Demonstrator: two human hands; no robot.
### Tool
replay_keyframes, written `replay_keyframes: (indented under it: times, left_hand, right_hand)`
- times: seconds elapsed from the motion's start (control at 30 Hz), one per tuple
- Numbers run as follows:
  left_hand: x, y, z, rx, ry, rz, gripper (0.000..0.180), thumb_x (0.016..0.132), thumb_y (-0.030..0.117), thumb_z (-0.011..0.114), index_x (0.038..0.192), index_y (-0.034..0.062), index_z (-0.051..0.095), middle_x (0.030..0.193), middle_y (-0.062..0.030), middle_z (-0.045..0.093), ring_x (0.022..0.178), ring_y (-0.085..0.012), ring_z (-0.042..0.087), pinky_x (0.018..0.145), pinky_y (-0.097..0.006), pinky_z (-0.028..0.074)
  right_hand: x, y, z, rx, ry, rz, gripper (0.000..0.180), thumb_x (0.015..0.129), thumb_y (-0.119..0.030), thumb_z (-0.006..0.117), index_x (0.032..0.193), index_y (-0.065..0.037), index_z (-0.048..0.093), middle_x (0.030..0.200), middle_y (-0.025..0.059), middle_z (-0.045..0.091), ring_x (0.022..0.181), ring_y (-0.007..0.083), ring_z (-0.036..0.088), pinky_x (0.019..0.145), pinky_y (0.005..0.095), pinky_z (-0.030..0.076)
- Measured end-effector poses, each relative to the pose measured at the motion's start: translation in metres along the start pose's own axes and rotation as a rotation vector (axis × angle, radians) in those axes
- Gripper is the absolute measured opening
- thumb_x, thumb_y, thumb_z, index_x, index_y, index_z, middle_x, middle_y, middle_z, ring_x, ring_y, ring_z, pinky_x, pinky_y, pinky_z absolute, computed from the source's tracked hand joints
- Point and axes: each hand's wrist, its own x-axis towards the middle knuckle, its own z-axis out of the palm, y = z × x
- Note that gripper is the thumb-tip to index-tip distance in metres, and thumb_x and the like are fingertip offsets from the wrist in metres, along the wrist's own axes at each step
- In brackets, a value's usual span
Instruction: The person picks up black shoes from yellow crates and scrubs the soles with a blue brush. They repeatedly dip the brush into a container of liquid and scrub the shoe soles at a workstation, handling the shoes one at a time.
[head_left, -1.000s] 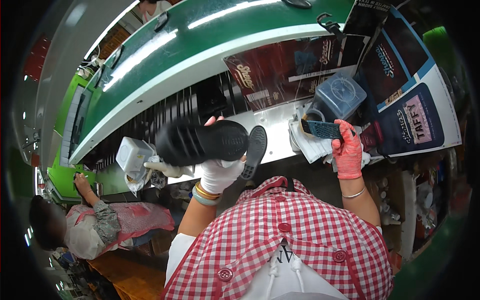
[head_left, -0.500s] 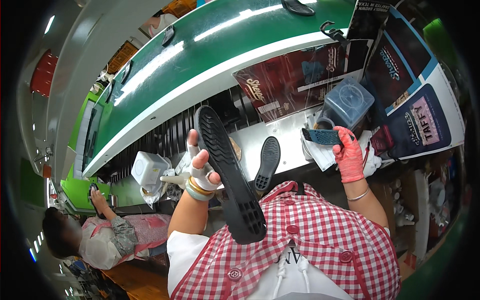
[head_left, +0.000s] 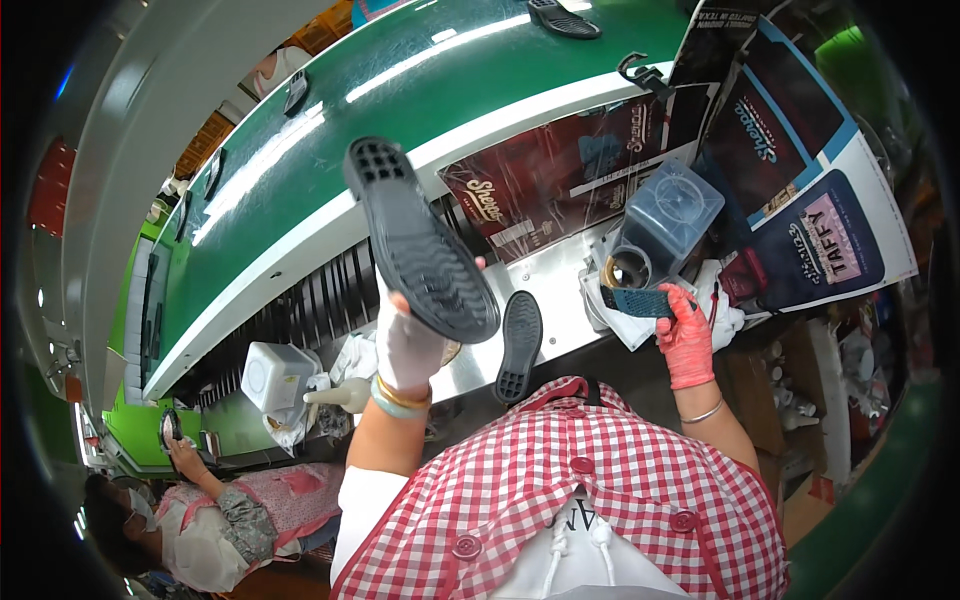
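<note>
A black shoe sole [head_left: 425,245] is held up in my left hand [head_left: 408,345], its ridged tread facing me and the end with square pockets pointing away. The white-gloved fingers are closed around its nearer end, mostly hidden behind it. My right hand [head_left: 686,340], in a pink glove, pinches a small dark-blue flat block [head_left: 637,301] with a textured face; I cannot make out its exact kind. The two hands are well apart. Between them a second black sole [head_left: 520,345] lies tread up along the near edge of the metal bench [head_left: 560,305].
Beyond the bench runs a green belt [head_left: 420,90] carrying several black pieces of footwear. A clear plastic box [head_left: 675,205] and a round container [head_left: 628,266] stand by my right hand. On the left are a white canister [head_left: 275,378] and a co-worker [head_left: 215,525] holding a shoe.
The black sole in my left hand has been turned end for end and raised away from my body. My right hand still holds the block, and the whole view has shifted slightly.
</note>
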Motion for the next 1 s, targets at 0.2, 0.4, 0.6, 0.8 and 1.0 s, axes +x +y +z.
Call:
replay_keyframes:
  times: [0.2,0.4,0.6,0.8,1.0]
  left_hand:
    - [0.168,0.030,-0.022,0.600,-0.204,0.413,0.049,0.091,0.039,0.046,0.126,0.0055,0.041,0.126,-0.0182,0.047,0.115,-0.0356,0.046,0.098,-0.049,0.040]
    - [0.114,-0.083,-0.020,0.074,0.233,-0.105,0.040,0.090,0.029,0.051,0.122,0.0053,0.048,0.102,-0.0127,0.060,0.091,-0.0257,0.060,0.076,-0.036,0.050]
    - [-0.075,-0.210,-0.129,1.696,0.299,-0.217,0.055,0.072,0.035,0.069,0.112,-0.0021,0.058,0.108,-0.0192,0.054,0.102,-0.0347,0.051,0.089,-0.040,0.042]
    - [-0.093,-0.228,-0.120,1.668,0.287,-0.456,0.047,0.064,0.027,0.077,0.096,-0.0032,0.061,0.107,-0.0186,0.052,0.100,-0.0335,0.051,0.085,-0.039,0.044]
    - [-0.087,-0.219,-0.129,0.953,0.261,-0.683,0.033,0.073,0.013,0.070,0.099,-0.0040,0.058,0.088,-0.0091,0.062,0.078,-0.0206,0.061,0.076,-0.028,0.048]
  right_hand:
    - [-0.001,0.012,0.005,-0.025,0.001,-0.004,0.017,0.089,-0.020,0.060,0.099,-0.006,0.060,0.074,-0.0018,0.054,0.050,0.0047,0.045,0.042,0.0152,0.033]
    - [-0.004,0.013,-0.017,0.020,-0.011,-0.070,0.018,0.089,-0.020,0.061,0.099,-0.006,0.060,0.076,-0.0007,0.056,0.050,0.0045,0.046,0.044,0.0148,0.035]
    - [-0.010,-0.004,-0.031,-0.214,0.175,-0.168,0.021,0.089,-0.022,0.061,0.100,-0.004,0.061,0.075,-0.0012,0.057,0.050,0.0029,0.047,0.043,0.0150,0.034]
    - [0.019,-0.016,-0.020,-0.482,0.136,-0.322,0.025,0.085,-0.024,0.066,0.100,-0.005,0.064,0.073,-0.0031,0.058,0.056,0.0029,0.053,0.045,0.0160,0.034]
    - [0.061,0.006,-0.016,-0.779,0.074,-0.292,0.029,0.085,-0.027,0.065,0.101,-0.004,0.065,0.079,0.0032,0.063,0.062,0.0090,0.057,0.058,0.0222,0.046]
